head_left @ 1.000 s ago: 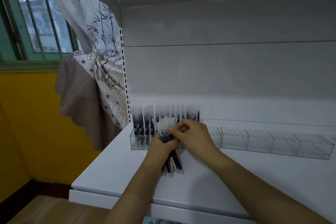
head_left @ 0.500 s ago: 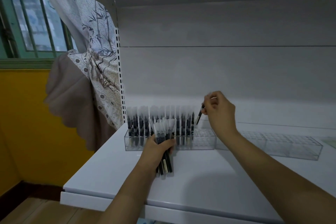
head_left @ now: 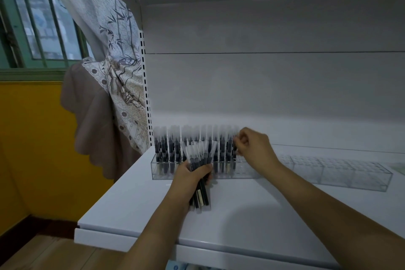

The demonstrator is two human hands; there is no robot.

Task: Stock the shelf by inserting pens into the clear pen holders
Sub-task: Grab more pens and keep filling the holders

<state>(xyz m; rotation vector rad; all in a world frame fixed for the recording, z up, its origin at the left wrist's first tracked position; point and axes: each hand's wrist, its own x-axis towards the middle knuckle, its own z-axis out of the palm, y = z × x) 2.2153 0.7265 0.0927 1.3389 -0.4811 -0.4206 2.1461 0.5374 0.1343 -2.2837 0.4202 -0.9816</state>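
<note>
Meanwhile left grip [head_left: 192, 178] holds a pen bundle [head_left: 199, 173]; right grip [head_left: 252, 144] pinches one pen [head_left: 235, 149].

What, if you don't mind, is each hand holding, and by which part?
The left hand grips a bundle of pens around the middle. The right hand pinches one pen near its top, at the holder.

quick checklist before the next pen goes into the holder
1. Left hand has spare pens in its grip: ok.
2. Right hand at the filled row's right end: ok.
3. Pen in its fingers fully seated: cannot tell, hidden.
4. Free slots right of the pens in the first clear holder: ok.
5. Second clear holder unfilled, ready: ok.
6. Shelf offers resting room: ok.
</note>
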